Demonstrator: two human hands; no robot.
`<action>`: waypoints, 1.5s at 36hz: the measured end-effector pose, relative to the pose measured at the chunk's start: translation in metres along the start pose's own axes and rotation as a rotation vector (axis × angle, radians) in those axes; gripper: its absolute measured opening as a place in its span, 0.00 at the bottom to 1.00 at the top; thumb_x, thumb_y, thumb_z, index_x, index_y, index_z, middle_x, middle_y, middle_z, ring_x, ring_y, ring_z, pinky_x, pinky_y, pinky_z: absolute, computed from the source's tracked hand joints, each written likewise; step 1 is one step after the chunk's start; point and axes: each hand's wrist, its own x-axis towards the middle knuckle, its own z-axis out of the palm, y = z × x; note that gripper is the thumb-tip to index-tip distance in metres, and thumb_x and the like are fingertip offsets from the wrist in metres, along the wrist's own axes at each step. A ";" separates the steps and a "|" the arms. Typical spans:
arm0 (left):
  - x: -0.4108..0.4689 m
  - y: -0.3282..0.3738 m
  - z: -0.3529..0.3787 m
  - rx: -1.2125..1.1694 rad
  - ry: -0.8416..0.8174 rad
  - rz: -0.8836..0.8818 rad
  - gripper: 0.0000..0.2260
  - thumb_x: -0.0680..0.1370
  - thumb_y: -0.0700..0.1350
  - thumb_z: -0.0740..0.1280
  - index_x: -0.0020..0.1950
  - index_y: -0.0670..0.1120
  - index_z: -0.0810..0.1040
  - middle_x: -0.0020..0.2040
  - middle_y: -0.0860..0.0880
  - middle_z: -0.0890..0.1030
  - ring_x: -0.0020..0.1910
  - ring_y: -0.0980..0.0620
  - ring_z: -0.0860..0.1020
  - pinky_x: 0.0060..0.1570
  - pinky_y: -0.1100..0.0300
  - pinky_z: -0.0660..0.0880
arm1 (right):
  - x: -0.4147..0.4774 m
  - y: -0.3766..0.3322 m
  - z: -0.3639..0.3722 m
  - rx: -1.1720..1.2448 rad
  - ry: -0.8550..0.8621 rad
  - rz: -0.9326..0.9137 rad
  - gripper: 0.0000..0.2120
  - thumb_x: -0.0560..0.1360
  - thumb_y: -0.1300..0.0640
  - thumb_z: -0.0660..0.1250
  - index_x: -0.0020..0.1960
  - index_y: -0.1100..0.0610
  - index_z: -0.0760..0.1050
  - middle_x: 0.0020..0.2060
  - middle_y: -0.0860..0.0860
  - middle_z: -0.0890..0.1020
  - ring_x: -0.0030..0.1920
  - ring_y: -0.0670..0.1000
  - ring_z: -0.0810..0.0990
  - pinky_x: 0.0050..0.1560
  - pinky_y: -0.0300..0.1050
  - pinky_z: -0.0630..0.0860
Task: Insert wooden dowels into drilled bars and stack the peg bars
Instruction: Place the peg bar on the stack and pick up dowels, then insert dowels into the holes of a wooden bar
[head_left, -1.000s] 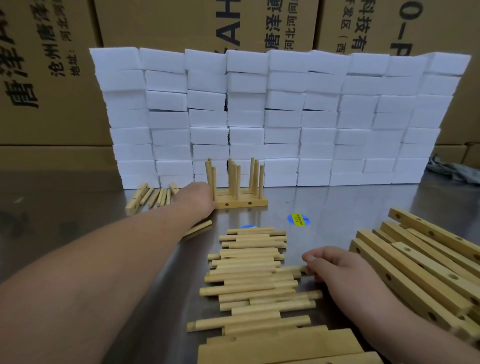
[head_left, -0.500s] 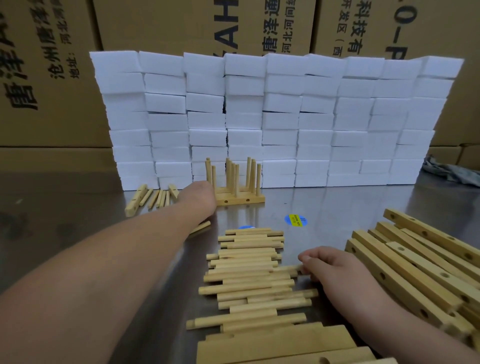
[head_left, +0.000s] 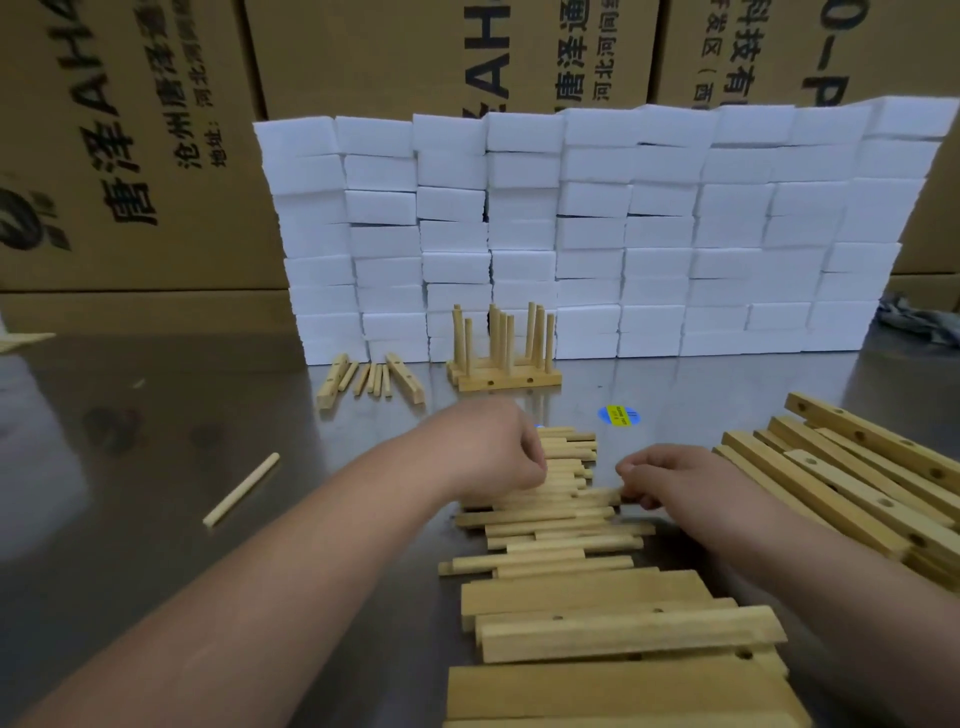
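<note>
A: Two hands meet at the dowel pile (head_left: 550, 525), mid-table. Holding what?
B: Left hand (head_left: 493, 452): fingers curled under, grip hidden; cannot tell. Right hand (head_left: 670, 478): pinching one dowel (head_left: 597, 492) end. Drilled bars (head_left: 857, 478), right, partly cut off. Peg bars (head_left: 504, 376) stand beyond.

Dowels (head_left: 561, 525) piled centre, drilled bars (head_left: 857, 483) right, peg bars (head_left: 506, 375) behind

Left hand (head_left: 494, 457) and right hand (head_left: 672, 480), both curled
</note>
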 end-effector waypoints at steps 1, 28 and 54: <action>-0.005 0.000 0.002 0.025 -0.016 -0.009 0.06 0.75 0.48 0.66 0.49 0.53 0.82 0.47 0.59 0.81 0.42 0.61 0.76 0.42 0.65 0.72 | -0.003 -0.005 -0.001 -0.040 -0.019 -0.040 0.07 0.77 0.53 0.63 0.41 0.45 0.76 0.44 0.43 0.80 0.46 0.42 0.76 0.39 0.36 0.67; -0.021 -0.001 -0.011 0.113 0.177 0.099 0.05 0.76 0.53 0.63 0.40 0.57 0.71 0.39 0.59 0.75 0.36 0.62 0.72 0.30 0.65 0.63 | -0.063 -0.064 0.003 -0.801 -0.560 -0.536 0.12 0.76 0.41 0.59 0.55 0.42 0.73 0.48 0.40 0.76 0.48 0.42 0.74 0.52 0.44 0.74; -0.048 0.028 -0.035 -0.391 0.629 0.217 0.05 0.72 0.49 0.62 0.37 0.55 0.76 0.31 0.58 0.75 0.23 0.58 0.70 0.22 0.71 0.62 | -0.043 -0.070 -0.028 0.498 -0.044 -0.097 0.20 0.76 0.50 0.57 0.32 0.54 0.81 0.30 0.54 0.80 0.22 0.50 0.71 0.23 0.40 0.67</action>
